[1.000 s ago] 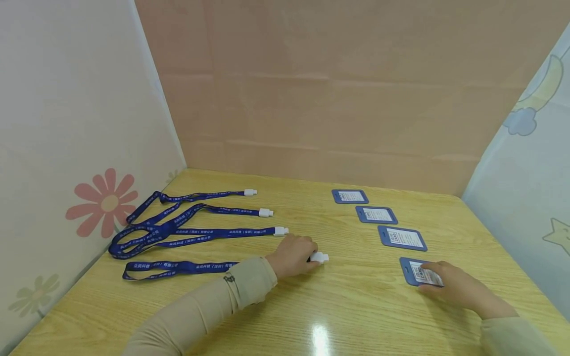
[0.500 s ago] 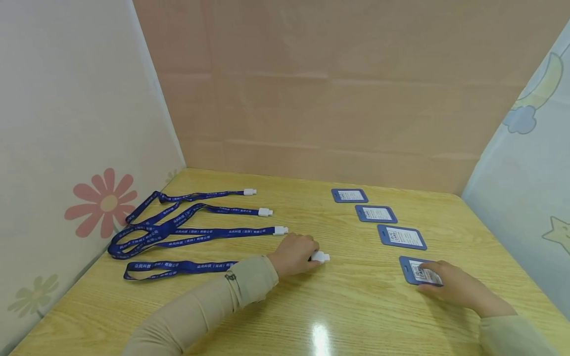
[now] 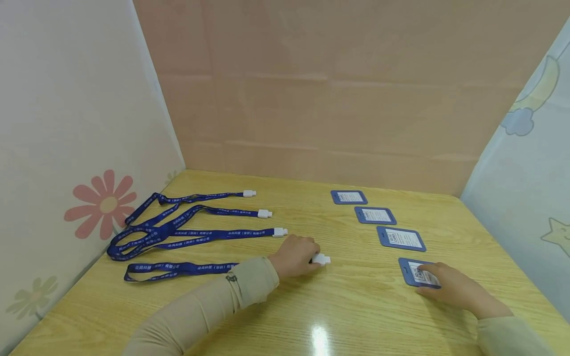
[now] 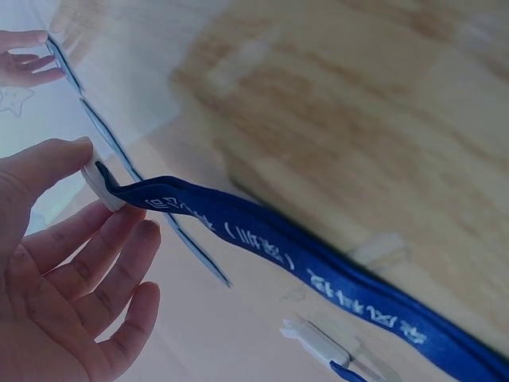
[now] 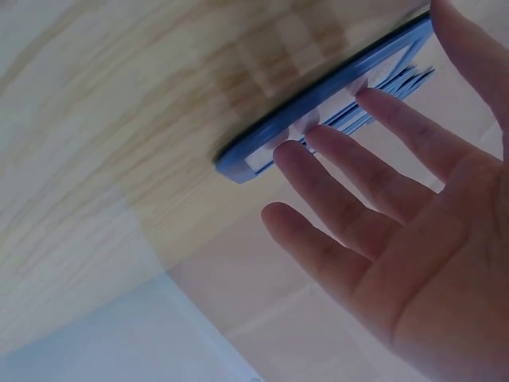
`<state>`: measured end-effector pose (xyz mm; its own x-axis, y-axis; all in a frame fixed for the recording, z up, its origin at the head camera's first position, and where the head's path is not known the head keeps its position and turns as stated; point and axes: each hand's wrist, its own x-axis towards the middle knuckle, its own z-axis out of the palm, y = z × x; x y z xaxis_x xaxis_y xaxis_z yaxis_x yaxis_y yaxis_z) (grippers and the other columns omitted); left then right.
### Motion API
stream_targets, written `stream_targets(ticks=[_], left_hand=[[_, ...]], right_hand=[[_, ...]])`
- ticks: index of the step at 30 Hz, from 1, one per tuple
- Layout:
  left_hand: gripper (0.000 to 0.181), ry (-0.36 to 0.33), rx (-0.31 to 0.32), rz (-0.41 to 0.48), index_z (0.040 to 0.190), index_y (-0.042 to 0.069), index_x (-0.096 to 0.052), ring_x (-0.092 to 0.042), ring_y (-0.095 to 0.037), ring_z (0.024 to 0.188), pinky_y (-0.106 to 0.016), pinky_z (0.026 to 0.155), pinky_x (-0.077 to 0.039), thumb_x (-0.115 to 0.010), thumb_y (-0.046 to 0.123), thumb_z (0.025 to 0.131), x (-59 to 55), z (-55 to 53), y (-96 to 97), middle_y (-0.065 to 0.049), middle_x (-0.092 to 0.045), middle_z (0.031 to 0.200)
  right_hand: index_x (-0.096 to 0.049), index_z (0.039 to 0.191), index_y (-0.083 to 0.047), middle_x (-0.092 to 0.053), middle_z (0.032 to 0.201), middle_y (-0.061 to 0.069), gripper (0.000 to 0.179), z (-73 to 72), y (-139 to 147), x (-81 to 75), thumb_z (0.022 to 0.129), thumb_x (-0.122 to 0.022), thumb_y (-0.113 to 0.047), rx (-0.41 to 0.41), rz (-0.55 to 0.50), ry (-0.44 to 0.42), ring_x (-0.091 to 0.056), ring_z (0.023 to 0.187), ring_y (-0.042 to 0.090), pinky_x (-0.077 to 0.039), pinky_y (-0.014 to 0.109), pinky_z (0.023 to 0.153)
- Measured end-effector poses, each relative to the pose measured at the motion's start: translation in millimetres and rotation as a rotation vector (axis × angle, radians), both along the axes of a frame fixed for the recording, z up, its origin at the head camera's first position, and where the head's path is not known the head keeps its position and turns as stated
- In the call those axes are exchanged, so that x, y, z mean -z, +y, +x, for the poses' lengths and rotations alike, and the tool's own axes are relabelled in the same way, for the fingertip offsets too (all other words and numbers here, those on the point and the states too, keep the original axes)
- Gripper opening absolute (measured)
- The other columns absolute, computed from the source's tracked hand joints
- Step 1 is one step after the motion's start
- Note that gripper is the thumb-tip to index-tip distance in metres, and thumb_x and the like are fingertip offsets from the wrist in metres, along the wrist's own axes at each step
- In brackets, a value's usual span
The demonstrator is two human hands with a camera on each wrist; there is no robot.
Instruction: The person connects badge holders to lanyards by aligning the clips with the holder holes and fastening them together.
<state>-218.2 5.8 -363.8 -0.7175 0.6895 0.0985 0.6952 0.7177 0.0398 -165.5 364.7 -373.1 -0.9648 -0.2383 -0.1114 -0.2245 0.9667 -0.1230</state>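
In the head view my left hand (image 3: pixel 293 256) is low over the table, pinching the white plastic end clip (image 3: pixel 320 259) of the nearest blue lanyard (image 3: pixel 182 268). The left wrist view shows that clip (image 4: pixel 102 187) between thumb and fingers, with the printed strap (image 4: pixel 278 248) trailing away from it. On the right, my right hand (image 3: pixel 458 290) rests on the nearest blue ID card holder (image 3: pixel 410 272), which lies flat. Seen from the right wrist, fairly straight, spread fingers touch the face of the holder (image 5: pixel 318 94); the thumb is at its far end, partly cut off.
Three more lanyards lie behind the left hand, their white clips (image 3: pixel 279 232) pointing right and straps (image 3: pixel 142 240) overlapping at the left. Three further card holders (image 3: pixel 401 239) form a slanting row behind the right hand. Fabric walls (image 3: pixel 329 99) enclose the wooden table (image 3: pixel 347 316).
Hardly anything differs. Both hands stay in place at the clip and the card holder, and the whole view shifts only slightly.
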Motion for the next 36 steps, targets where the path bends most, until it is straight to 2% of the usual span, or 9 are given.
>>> stream_targets(ticks=[9,17,24,36], left_hand=[[0.019,-0.006,0.001,0.004,0.087,0.017,-0.07,-0.046,-0.002,0.06,-0.019,0.06,-0.036,-0.068,0.035,0.084,-0.8,0.9,0.0,0.007,-0.064,0.076],[0.02,0.007,0.045,0.031,0.086,0.015,-0.07,-0.045,-0.002,0.059,-0.019,0.059,-0.036,-0.066,0.035,0.085,-2.4,3.2,-1.5,0.006,-0.062,0.075],[0.022,0.001,0.027,0.018,0.087,0.016,-0.07,-0.045,-0.002,0.06,-0.019,0.06,-0.036,-0.065,0.038,0.085,3.7,0.0,1.5,0.006,-0.064,0.077],[0.022,0.005,0.032,0.03,0.085,0.016,-0.07,-0.044,-0.002,0.06,-0.018,0.057,-0.035,-0.065,0.039,0.085,3.0,2.2,2.9,0.007,-0.063,0.076]], right_hand=[[-0.058,0.117,0.004,-0.058,0.108,0.032,0.061,0.6,-1.7,-0.8,0.076,-0.072,-0.039,0.007,0.009,0.001,-0.059,0.098,0.043,-0.048,0.056,0.08],[-0.057,0.117,0.005,-0.056,0.109,0.033,0.062,2.4,-4.0,-1.7,0.075,-0.073,-0.038,0.011,0.006,0.017,-0.059,0.098,0.045,-0.048,0.056,0.079],[-0.052,0.123,0.007,-0.05,0.115,0.039,0.071,1.7,-3.0,-1.6,0.076,-0.072,-0.042,0.049,0.003,0.009,-0.055,0.101,0.05,-0.046,0.058,0.079],[-0.054,0.12,0.007,-0.054,0.112,0.036,0.069,-0.1,1.5,2.7,0.075,-0.072,-0.043,0.043,-0.017,-0.004,-0.056,0.101,0.046,-0.046,0.057,0.081]])
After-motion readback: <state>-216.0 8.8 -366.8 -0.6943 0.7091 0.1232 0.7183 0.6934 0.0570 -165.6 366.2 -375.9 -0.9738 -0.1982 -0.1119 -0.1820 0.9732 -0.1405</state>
